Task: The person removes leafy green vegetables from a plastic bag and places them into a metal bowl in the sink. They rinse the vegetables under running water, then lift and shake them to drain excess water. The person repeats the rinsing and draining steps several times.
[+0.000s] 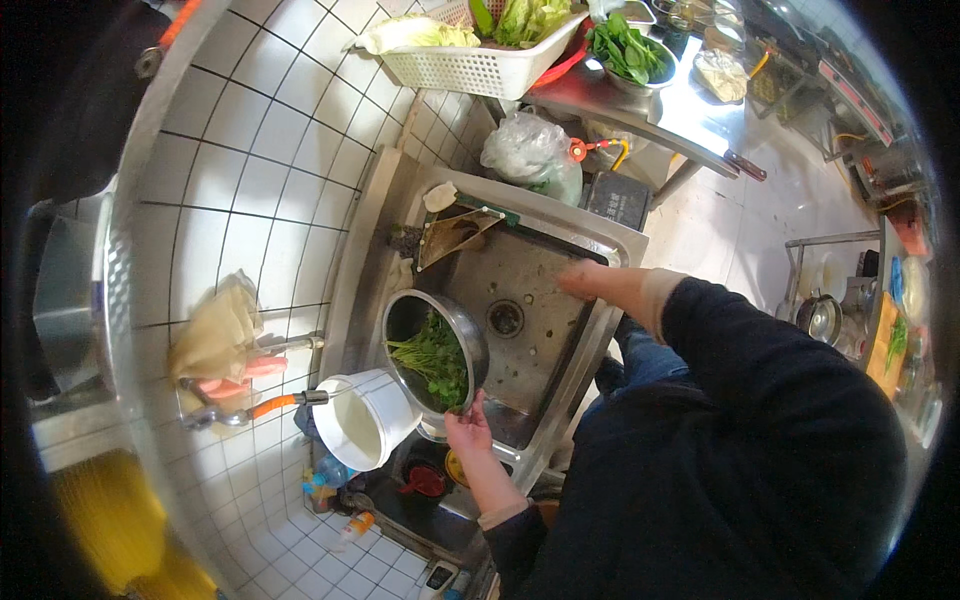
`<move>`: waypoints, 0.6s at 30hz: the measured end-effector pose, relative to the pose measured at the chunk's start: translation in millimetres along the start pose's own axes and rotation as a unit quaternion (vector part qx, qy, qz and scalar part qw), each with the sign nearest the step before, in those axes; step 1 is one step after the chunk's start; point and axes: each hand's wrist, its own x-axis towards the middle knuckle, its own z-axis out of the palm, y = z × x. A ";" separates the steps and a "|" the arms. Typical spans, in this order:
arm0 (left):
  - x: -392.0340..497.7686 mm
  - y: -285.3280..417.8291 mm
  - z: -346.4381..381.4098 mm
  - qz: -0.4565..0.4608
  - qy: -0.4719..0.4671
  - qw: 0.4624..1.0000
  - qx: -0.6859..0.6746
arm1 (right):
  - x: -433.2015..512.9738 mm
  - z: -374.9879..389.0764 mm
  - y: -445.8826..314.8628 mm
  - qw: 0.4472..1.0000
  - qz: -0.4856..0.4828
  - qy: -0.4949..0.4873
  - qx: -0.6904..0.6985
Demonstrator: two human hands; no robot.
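My left hand (468, 431) grips the near rim of a stainless steel basin (478, 352), which is tilted over the sink's edge. Leafy green herbs with thin stems (435, 360), like coriander, lie inside the basin. My right hand (579, 280) is blurred over the near side of the stainless steel sink (540, 330); whether it holds anything cannot be told. Scraps of leaf lie scattered around the sink drain (505, 319). Beside the basin, a white plastic bucket (401, 431) stands under a tap with an orange hose (274, 406).
A mesh corner strainer (454, 238) sits in the sink's far corner. Beyond are a white plastic basket of cabbage (465, 71), a bowl of leafy greens (634, 52) and a knife (746, 165) at the steel table's edge. A cloth (217, 330) hangs by the tiled wall.
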 end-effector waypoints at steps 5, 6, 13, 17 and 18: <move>1.0 3.4 1.3 -0.038 -0.017 0.999 0.005 | -16.0 17.2 2.6 0.983 0.077 0.114 0.122; 2.3 2.1 1.1 -0.034 -0.024 0.999 0.006 | -19.7 16.1 2.1 0.976 0.071 0.159 0.131; 9.4 -9.8 3.5 -0.024 0.004 0.999 0.027 | -53.6 14.7 14.9 0.965 0.078 0.122 0.221; 9.5 -22.8 3.5 0.009 0.005 1.000 0.015 | -62.5 4.1 25.2 0.841 0.060 0.205 0.497; 9.9 -26.1 5.2 0.003 0.008 1.000 0.007 | -67.8 -2.6 32.6 0.802 0.062 0.171 0.570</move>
